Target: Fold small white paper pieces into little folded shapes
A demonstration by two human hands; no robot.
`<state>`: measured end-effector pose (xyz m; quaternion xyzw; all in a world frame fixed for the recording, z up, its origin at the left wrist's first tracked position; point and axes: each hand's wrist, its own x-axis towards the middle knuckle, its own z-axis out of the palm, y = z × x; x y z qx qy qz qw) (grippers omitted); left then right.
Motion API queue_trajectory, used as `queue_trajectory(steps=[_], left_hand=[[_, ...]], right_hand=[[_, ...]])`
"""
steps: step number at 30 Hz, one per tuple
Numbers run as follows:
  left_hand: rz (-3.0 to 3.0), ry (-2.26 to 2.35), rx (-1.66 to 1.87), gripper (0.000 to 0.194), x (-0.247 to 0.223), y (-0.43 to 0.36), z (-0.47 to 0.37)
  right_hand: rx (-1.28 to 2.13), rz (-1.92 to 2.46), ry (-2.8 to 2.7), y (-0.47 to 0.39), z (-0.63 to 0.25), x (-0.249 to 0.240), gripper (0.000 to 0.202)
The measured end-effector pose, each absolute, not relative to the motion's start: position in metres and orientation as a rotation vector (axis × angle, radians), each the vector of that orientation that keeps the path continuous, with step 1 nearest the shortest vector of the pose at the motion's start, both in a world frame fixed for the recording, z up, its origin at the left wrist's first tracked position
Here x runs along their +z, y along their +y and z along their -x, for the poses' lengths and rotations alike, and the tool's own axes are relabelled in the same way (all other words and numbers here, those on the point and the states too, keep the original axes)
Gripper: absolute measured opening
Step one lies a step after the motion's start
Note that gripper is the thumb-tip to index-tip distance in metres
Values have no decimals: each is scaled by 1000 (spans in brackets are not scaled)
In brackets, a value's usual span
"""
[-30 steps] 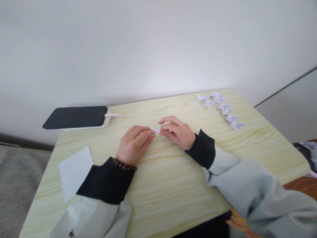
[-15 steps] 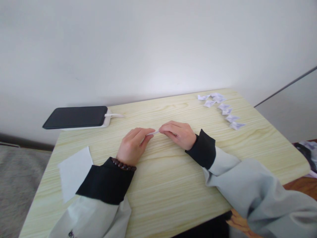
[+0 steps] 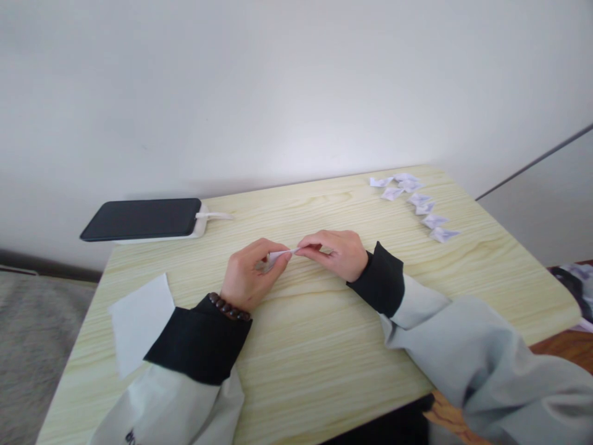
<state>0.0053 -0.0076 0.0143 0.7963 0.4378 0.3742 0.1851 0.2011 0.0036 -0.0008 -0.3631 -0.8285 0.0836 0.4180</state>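
A small folded white paper [image 3: 277, 255] is pinched between both hands over the middle of the table. My left hand [image 3: 252, 272], with a dark bead bracelet at the wrist, grips its left part between thumb and fingers. The narrow right end sits in the fingertips of my right hand [image 3: 336, 252]. Fingers cover much of the paper, so its full shape cannot be made out. At the far right lie several small folded paper figures [image 3: 434, 220]. A flat white paper sheet [image 3: 139, 321] rests left of my left forearm, partly under the sleeve.
A black phone [image 3: 143, 218] lies on a white block [image 3: 201, 228] with a white cable [image 3: 217, 216] at the back left. The light wood table [image 3: 324, 358] meets a white wall [image 3: 296, 93] behind. Grey fabric [image 3: 37, 346] shows beyond the table's left edge.
My left thumb has slid along the paper toward the right fingertips, and the left hand has turned, showing more of the paper. My right hand has barely moved.
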Motion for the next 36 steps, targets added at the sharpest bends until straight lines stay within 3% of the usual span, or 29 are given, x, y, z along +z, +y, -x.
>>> queue_trajectory(steps=[19, 28, 36], left_hand=[[-1844, 1280, 853, 30, 14, -5, -4], [-1884, 1306, 907, 22, 17, -8, -9], [-2069, 1248, 912, 17, 16, -9, -9]], right_hand=[[-37, 537, -2212, 7, -204, 2, 13], [395, 753, -2154, 2, -205, 5, 11], [392, 709, -2263, 5, -200, 1, 14]])
